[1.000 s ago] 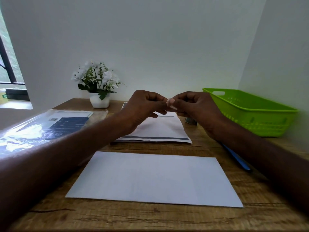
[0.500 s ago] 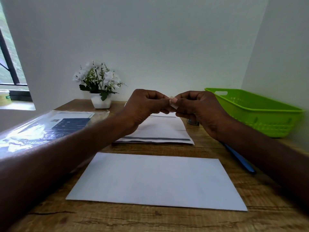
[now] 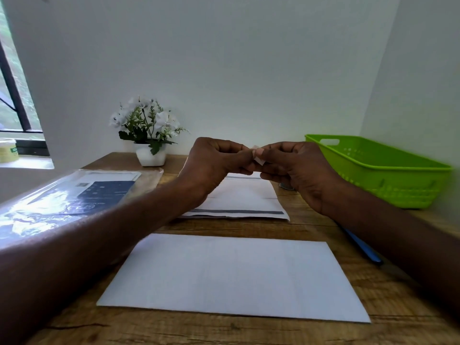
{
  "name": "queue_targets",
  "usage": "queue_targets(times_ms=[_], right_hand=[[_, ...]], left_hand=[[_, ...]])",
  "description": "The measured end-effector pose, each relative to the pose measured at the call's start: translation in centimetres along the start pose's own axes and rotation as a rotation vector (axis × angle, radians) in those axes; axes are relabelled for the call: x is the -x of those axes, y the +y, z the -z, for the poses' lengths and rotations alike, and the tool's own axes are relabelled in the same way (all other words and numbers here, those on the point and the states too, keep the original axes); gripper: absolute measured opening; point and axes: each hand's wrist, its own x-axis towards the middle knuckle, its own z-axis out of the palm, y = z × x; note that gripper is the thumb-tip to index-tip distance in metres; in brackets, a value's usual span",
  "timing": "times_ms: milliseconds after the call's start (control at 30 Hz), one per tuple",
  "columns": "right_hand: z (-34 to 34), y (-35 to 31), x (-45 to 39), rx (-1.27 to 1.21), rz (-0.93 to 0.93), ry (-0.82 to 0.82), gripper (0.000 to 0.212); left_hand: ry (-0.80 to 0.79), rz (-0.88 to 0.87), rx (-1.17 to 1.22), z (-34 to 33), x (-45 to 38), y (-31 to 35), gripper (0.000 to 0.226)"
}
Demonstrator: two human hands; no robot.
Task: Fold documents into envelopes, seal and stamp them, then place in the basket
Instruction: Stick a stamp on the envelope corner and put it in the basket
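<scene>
A white sealed envelope (image 3: 231, 277) lies flat on the wooden table (image 3: 249, 329) near the front edge. Above the table's middle, my left hand (image 3: 216, 163) and my right hand (image 3: 296, 168) meet fingertip to fingertip and together pinch a small white stamp (image 3: 257, 159). Behind the hands lies a stack of open envelopes (image 3: 244, 200) with a dark strip along the flap. The green basket (image 3: 388, 175) stands at the back right against the wall, and what it holds is hidden by its wall.
A clear plastic sleeve with printed paper (image 3: 74, 195) lies at the left. A white pot of white flowers (image 3: 149, 135) stands at the back. A blue pen (image 3: 363, 247) lies under my right forearm. A small dark object (image 3: 286, 186) shows behind my right hand.
Both hands stayed together at the same spot, working the small stamp between the fingertips. The view shifted slightly.
</scene>
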Motion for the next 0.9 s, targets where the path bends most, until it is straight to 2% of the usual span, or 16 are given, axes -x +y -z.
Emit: queue_targets(times_ms=[233,400,500,700,900], right_hand=[[0.05,0.00,0.03,-0.063,-0.042,-0.015,0.029],[0.13,-0.03,0.18,-0.073,-0.067,-0.027,0.026],[0.06,0.00,0.20,-0.048,-0.054,-0.032,0.024],[-0.11,-0.21,0.36,0.013,-0.027,-0.027,0.043],[-0.62,-0.62,0.64,-0.021,0.002,0.026,0.023]], left_hand=[[0.033,-0.002,-0.024,-0.03,0.04,-0.01,0.022],[0.034,-0.046,-0.144,0.01,-0.36,-0.16,0.024],[0.026,-0.062,-0.154,0.32,-0.62,0.01,0.015],[-0.035,0.003,-0.106,0.66,-0.53,0.36,0.014],[-0.017,0.069,-0.005,0.34,-0.80,0.26,0.018]])
